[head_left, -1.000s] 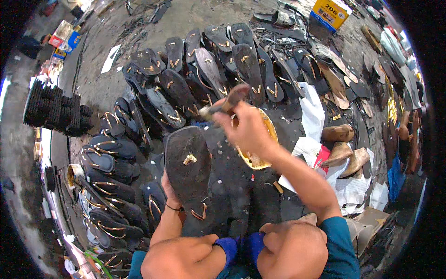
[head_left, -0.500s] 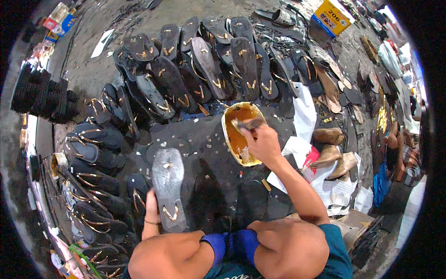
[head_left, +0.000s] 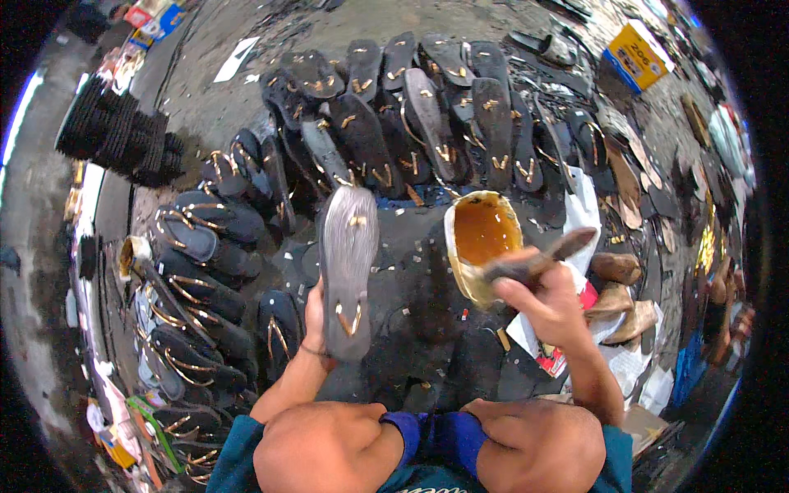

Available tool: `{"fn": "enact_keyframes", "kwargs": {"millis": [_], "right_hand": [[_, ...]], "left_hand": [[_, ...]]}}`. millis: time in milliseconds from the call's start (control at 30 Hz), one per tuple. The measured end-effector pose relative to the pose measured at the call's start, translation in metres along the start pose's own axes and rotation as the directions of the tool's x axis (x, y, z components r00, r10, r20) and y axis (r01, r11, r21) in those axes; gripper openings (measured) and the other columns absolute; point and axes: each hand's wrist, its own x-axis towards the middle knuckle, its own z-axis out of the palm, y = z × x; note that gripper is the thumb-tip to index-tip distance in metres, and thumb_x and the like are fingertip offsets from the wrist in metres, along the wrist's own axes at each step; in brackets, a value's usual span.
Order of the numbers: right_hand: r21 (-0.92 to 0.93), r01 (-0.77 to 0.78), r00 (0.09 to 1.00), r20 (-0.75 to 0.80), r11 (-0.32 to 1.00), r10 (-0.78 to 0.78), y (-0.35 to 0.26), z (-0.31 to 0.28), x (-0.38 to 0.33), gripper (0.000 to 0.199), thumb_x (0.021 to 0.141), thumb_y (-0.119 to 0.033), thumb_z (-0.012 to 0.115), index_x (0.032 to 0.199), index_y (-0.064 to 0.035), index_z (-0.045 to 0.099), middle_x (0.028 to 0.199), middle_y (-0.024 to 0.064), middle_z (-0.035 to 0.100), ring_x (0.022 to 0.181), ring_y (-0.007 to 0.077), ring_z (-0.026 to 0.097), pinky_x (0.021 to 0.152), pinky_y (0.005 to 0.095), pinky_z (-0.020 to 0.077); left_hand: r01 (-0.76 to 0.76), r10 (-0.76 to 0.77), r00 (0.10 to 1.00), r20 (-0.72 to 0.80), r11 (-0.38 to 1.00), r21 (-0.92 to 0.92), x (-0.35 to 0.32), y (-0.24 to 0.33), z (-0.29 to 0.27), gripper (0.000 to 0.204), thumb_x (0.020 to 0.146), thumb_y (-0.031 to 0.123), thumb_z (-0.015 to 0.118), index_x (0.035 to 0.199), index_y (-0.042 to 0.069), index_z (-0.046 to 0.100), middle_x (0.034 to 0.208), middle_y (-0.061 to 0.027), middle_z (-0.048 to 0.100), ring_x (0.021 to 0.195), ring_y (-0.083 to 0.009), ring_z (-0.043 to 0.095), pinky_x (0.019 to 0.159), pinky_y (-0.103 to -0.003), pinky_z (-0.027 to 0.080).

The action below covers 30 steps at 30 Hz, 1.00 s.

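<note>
My left hand [head_left: 315, 319] grips the edge of a dark sole [head_left: 348, 275] from its left side. Its upper face has a wet, streaky grey shine, and small gold-coloured strap ends stick out of it. My right hand [head_left: 555, 302] is closed round a short brush [head_left: 574, 245], its dark handle pointing up to the right. The brush's other end is smeared by motion at the near right rim of a pale, crusted tub [head_left: 454, 255]. Amber glue-like liquid [head_left: 485, 228] lies in the tub.
Several dark sandals with gold straps [head_left: 366, 140] curve round the far side, and more [head_left: 193, 287] lie at the left. Stacked black soles [head_left: 107, 131] stand far left. At right are wooden shoe forms [head_left: 612, 312], papers [head_left: 582, 209] and a yellow-blue box [head_left: 637, 56].
My right hand has drawn the brush out of the tub, towards me and right. My left hand has lifted the sole up and away from my knees. The view has shifted left.
</note>
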Motion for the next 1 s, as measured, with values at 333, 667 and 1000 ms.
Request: {"fn": "enact_keyframes", "kwargs": {"millis": [333, 667, 1000], "right_hand": [[-0.237, 0.723, 0.686, 0.134, 0.649, -0.715, 0.012, 0.065, 0.077, 0.033, 0.073, -0.012, 0.077, 0.105, -0.0084, 0.069, 0.090, 0.0134, 0.069, 0.089, 0.0327, 0.068, 0.081, 0.0421, 0.0526], [-0.118, 0.592, 0.736, 0.481, 0.797, -0.476, 0.033, 0.084, 0.019, 0.052, 0.068, -0.016, 0.077, 0.118, -0.0134, 0.066, 0.103, 0.0064, 0.069, 0.096, 0.0291, 0.064, 0.085, 0.0414, 0.0476], [-0.232, 0.842, 0.538, 0.276, 0.488, -0.797, 0.017, 0.093, 0.025, 0.035, 0.079, -0.019, 0.066, 0.113, -0.0126, 0.065, 0.098, 0.0046, 0.062, 0.091, 0.0225, 0.063, 0.079, 0.0400, 0.0505]], "left_hand": [[-0.158, 0.169, 0.983, -0.077, 0.978, 0.135, 0.040, -0.017, 0.096, 0.052, 0.100, 0.045, 0.041, 0.120, 0.002, 0.064, 0.106, -0.0123, 0.071, 0.090, -0.0259, 0.071, 0.079, -0.041, 0.061], [-0.161, 0.175, 0.976, 0.126, 0.981, -0.109, 0.057, 0.008, 0.085, 0.050, 0.096, 0.040, 0.053, 0.123, -0.001, 0.057, 0.112, -0.0182, 0.063, 0.103, -0.0275, 0.064, 0.088, -0.039, 0.055], [-0.036, 0.030, 0.999, 0.036, 0.983, 0.178, 0.048, 0.005, 0.115, 0.046, 0.106, 0.038, 0.040, 0.124, 0.001, 0.061, 0.106, -0.0134, 0.071, 0.086, -0.0236, 0.071, 0.074, -0.042, 0.061]]}}
